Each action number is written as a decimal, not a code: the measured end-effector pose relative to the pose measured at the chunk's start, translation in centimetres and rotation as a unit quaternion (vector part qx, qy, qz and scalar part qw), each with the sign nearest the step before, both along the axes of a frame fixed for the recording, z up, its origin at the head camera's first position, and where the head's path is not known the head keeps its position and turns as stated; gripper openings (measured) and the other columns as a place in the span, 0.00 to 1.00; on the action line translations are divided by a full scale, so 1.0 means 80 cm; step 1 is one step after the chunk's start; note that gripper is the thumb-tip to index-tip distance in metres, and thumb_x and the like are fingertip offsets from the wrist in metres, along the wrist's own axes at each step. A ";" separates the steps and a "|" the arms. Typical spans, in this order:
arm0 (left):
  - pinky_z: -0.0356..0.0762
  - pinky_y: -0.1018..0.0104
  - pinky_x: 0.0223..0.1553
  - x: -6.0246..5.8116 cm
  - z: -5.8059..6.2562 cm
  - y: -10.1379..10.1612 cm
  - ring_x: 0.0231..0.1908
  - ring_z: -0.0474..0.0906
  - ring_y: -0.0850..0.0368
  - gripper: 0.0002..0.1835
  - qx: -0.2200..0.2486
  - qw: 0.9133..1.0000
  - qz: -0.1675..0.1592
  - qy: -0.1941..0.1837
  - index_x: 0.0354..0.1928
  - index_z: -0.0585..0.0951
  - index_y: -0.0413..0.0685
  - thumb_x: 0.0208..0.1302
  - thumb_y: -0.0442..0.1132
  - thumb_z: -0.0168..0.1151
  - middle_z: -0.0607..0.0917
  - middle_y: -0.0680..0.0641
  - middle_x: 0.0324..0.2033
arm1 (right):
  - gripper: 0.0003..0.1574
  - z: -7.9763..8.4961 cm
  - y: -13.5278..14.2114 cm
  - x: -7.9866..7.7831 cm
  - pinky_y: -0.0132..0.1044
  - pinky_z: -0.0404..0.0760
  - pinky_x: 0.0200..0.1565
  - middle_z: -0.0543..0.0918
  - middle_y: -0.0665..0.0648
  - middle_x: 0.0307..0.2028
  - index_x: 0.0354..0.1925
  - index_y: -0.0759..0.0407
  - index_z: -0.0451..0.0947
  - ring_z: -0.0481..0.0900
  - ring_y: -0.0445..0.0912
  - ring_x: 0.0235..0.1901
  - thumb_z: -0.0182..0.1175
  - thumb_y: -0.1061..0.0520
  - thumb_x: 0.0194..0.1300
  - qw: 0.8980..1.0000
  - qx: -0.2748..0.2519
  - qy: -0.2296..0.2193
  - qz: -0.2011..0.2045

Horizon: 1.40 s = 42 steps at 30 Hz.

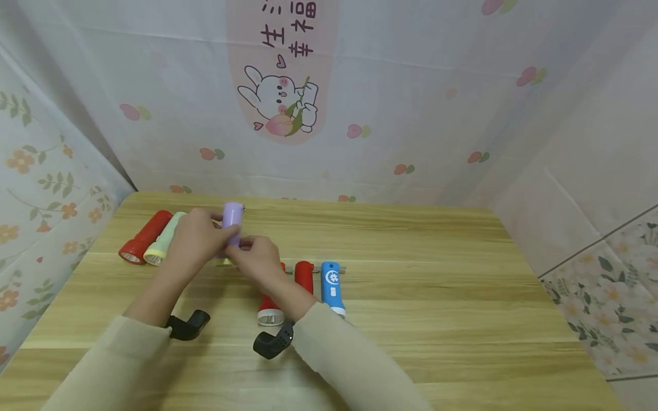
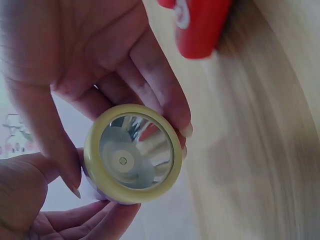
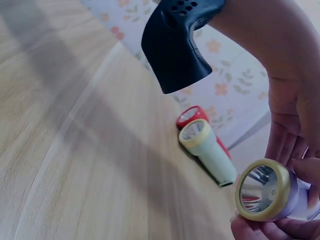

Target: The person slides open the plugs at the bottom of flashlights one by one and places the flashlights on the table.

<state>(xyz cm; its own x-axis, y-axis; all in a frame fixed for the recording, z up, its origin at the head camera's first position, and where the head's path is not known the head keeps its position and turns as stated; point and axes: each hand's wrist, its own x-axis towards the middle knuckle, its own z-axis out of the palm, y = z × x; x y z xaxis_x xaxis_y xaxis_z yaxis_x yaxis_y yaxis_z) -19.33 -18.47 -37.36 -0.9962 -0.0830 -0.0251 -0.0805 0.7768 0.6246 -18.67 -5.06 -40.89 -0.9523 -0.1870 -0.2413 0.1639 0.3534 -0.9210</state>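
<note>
Held at left part of wooden table (image 1: 437, 285): purple flashlight (image 1: 233, 214), yellow-rimmed lens end (image 2: 132, 153) toward near side. Gripped by left hand (image 1: 202, 231) from left, by right hand (image 1: 257, 260) from right, fingers of both curled around it. Lying farther left: red flashlight (image 1: 146, 235), then mint flashlight (image 1: 167, 234). Lying to right: two red flashlights (image 1: 304, 276), partly hidden by right arm (image 1: 292, 298), and blue flashlight (image 1: 332, 285), rightmost in row.

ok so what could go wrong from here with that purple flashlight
The purple flashlight is held up between the left hand and the right hand, so it might drop if either grip slips.

The right forearm reaches across the red flashlight with the white rim, so lowering it could knock that one.

In the head view, the left hand partly covers the green flashlight, so a sideways move might bump it.
</note>
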 end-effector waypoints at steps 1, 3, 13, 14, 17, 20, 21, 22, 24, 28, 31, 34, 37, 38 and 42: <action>0.82 0.62 0.30 0.002 0.001 0.002 0.37 0.87 0.44 0.29 0.005 1.000 0.000 0.003 0.56 0.80 0.27 0.65 0.49 0.64 0.88 0.30 0.43 | 0.19 0.000 0.003 0.000 0.29 0.76 0.29 0.88 0.51 0.34 0.46 0.60 0.87 0.79 0.38 0.28 0.65 0.49 0.63 1.000 -0.002 0.004 0.000; 0.83 0.60 0.31 0.006 0.004 0.007 0.38 0.87 0.43 0.29 0.012 1.000 0.002 0.012 0.57 0.80 0.28 0.66 0.49 0.64 0.88 0.30 0.43 | 0.20 0.002 0.008 0.002 0.28 0.76 0.29 0.89 0.51 0.34 0.46 0.60 0.87 0.79 0.37 0.28 0.65 0.48 0.64 1.000 -0.006 0.014 -0.003; 0.85 0.58 0.31 0.028 0.019 0.032 0.38 0.88 0.42 0.29 0.054 0.997 0.026 0.042 0.59 0.80 0.34 0.66 0.51 0.63 0.89 0.33 0.43 | 0.19 0.009 0.034 0.013 0.27 0.79 0.32 0.90 0.52 0.36 0.46 0.59 0.87 0.85 0.36 0.32 0.67 0.50 0.61 0.997 -0.023 0.076 -0.015; 0.85 0.59 0.31 0.031 0.020 0.034 0.37 0.89 0.43 0.29 0.057 0.997 0.027 0.044 0.59 0.80 0.35 0.66 0.51 0.63 0.89 0.34 0.43 | 0.19 0.010 0.037 0.015 0.27 0.80 0.33 0.90 0.52 0.37 0.46 0.59 0.87 0.85 0.36 0.33 0.67 0.50 0.61 0.996 -0.021 0.082 -0.014; 0.83 0.63 0.30 0.039 0.022 0.041 0.37 0.89 0.46 0.28 0.066 0.996 0.031 0.048 0.59 0.80 0.39 0.66 0.53 0.63 0.89 0.36 0.44 | 0.19 0.011 0.045 0.021 0.27 0.82 0.35 0.90 0.53 0.39 0.47 0.58 0.87 0.86 0.37 0.36 0.67 0.49 0.61 0.994 -0.016 0.104 -0.010; 0.83 0.62 0.33 0.044 0.024 0.048 0.40 0.88 0.46 0.29 0.075 0.995 0.027 0.051 0.60 0.79 0.40 0.66 0.53 0.64 0.89 0.38 0.45 | 0.20 0.013 0.054 0.027 0.28 0.84 0.39 0.90 0.53 0.40 0.48 0.57 0.86 0.87 0.38 0.38 0.68 0.48 0.62 0.993 -0.019 0.116 -0.009; 0.84 0.60 0.35 0.046 0.025 0.051 0.41 0.88 0.46 0.29 0.083 0.995 0.022 0.052 0.61 0.79 0.40 0.66 0.53 0.65 0.88 0.38 0.46 | 0.20 0.013 0.057 0.029 0.28 0.84 0.40 0.90 0.53 0.40 0.48 0.57 0.86 0.87 0.38 0.39 0.68 0.48 0.62 0.993 -0.019 0.120 -0.010; 0.85 0.58 0.37 0.047 0.026 0.053 0.43 0.88 0.45 0.29 0.091 0.994 0.018 0.052 0.62 0.78 0.39 0.66 0.52 0.66 0.88 0.38 0.46 | 0.20 0.013 0.061 0.031 0.28 0.84 0.41 0.90 0.53 0.40 0.49 0.57 0.86 0.87 0.38 0.39 0.68 0.48 0.62 0.992 -0.020 0.122 -0.011; 0.87 0.56 0.39 0.049 0.027 0.057 0.45 0.88 0.44 0.30 0.106 0.993 0.009 0.048 0.63 0.77 0.39 0.67 0.53 0.66 0.87 0.38 0.48 | 0.20 0.014 0.067 0.034 0.29 0.84 0.42 0.90 0.53 0.41 0.50 0.57 0.86 0.86 0.39 0.40 0.68 0.48 0.63 0.991 -0.021 0.128 -0.013; 0.88 0.53 0.43 0.054 0.028 0.066 0.48 0.87 0.44 0.31 0.132 0.990 -0.005 0.044 0.65 0.76 0.42 0.69 0.54 0.65 0.86 0.39 0.50 | 0.22 0.017 0.082 0.042 0.32 0.84 0.45 0.90 0.53 0.42 0.52 0.56 0.85 0.86 0.40 0.41 0.69 0.47 0.63 0.990 -0.027 0.134 -0.013; 0.87 0.52 0.46 0.057 0.030 0.072 0.51 0.86 0.44 0.29 0.154 0.987 -0.010 0.047 0.66 0.77 0.44 0.69 0.53 0.64 0.86 0.41 0.52 | 0.22 0.020 0.094 0.048 0.33 0.84 0.46 0.89 0.52 0.42 0.52 0.54 0.85 0.85 0.40 0.42 0.69 0.46 0.63 0.990 -0.029 0.136 -0.011; 0.86 0.50 0.49 0.061 0.032 0.078 0.54 0.85 0.45 0.28 0.181 0.982 -0.014 0.044 0.66 0.77 0.47 0.70 0.53 0.63 0.86 0.42 0.55 | 0.22 0.023 0.107 0.055 0.33 0.84 0.46 0.89 0.52 0.43 0.52 0.54 0.84 0.85 0.41 0.43 0.69 0.47 0.62 0.989 -0.036 0.140 -0.010; 0.84 0.49 0.51 0.066 0.035 0.085 0.55 0.84 0.46 0.28 0.216 0.975 -0.022 0.037 0.66 0.77 0.48 0.70 0.54 0.63 0.85 0.44 0.57 | 0.22 0.024 0.122 0.060 0.32 0.86 0.46 0.89 0.55 0.44 0.53 0.56 0.84 0.86 0.43 0.43 0.70 0.48 0.63 0.988 -0.049 0.147 -0.003; 0.84 0.49 0.52 0.067 0.035 0.087 0.55 0.85 0.46 0.28 0.230 0.972 -0.026 0.035 0.66 0.77 0.49 0.69 0.54 0.64 0.85 0.44 0.57 | 0.22 0.025 0.127 0.062 0.32 0.87 0.46 0.88 0.56 0.44 0.53 0.56 0.84 0.86 0.44 0.44 0.70 0.49 0.63 0.987 -0.055 0.148 0.000; 0.83 0.49 0.55 0.072 0.037 0.096 0.56 0.85 0.48 0.27 0.280 0.959 -0.044 0.031 0.65 0.78 0.48 0.68 0.52 0.66 0.85 0.45 0.57 | 0.21 0.029 0.145 0.070 0.33 0.87 0.46 0.87 0.58 0.44 0.52 0.57 0.83 0.85 0.46 0.43 0.72 0.53 0.61 0.986 -0.075 0.151 0.013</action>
